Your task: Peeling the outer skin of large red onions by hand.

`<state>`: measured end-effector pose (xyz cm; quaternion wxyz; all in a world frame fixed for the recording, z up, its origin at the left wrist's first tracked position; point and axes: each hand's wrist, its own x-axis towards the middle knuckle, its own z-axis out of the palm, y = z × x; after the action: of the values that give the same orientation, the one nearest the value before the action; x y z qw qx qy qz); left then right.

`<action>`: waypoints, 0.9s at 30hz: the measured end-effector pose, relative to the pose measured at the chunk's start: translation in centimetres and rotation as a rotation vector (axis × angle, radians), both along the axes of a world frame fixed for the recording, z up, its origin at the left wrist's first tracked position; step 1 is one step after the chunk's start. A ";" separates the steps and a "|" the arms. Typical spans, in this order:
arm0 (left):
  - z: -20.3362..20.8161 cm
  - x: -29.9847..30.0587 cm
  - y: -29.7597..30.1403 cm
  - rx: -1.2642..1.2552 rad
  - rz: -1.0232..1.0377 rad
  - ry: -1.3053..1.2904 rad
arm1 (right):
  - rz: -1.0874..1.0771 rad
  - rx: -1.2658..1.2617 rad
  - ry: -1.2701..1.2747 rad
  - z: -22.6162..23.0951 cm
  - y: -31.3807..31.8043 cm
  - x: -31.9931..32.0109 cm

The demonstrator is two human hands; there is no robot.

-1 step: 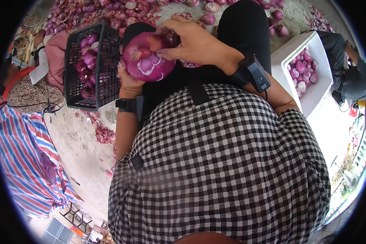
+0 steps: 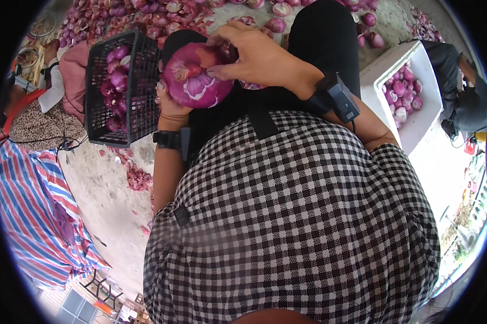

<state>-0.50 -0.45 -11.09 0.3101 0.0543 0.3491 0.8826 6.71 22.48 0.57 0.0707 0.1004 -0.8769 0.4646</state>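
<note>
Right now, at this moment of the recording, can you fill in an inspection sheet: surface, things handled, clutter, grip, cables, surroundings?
Surface: pale floor, stained.
Things handled: one large purple onion, skin partly torn; black crate at left and white box at right, both holding onions.
Clutter: red skin scraps behind the crate; onion pile with loose skins in front.
Grip: left grip supports the onion; right grip has its thumb on it.
Cables: dark cable at far left; short one at the right wrist device.
Surroundings: striped sheet; people on both sides, partly visible.
</note>
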 end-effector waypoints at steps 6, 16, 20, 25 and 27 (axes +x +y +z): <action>0.6 -0.2 -0.1 -0.019 -0.139 -0.008 | -0.011 0.106 -0.021 0.7 0.0 -0.1; 1.5 0.0 0.9 -0.018 -0.210 -0.011 | -0.069 0.332 0.047 1.3 -0.2 0.4; 1.0 -0.2 0.9 -0.020 -0.198 0.021 | -0.112 0.392 0.165 1.5 -0.7 0.5; 1.5 0.3 1.3 -0.060 -0.201 0.033 | -0.113 0.354 0.234 1.1 -0.6 0.3; 1.1 0.3 0.9 -0.065 -0.197 0.034 | -0.118 0.289 0.192 1.0 -0.9 0.4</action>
<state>-0.20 0.49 -9.96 0.3910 0.0931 0.3756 0.8351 7.11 21.58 1.58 0.1661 0.1018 -0.9282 0.3170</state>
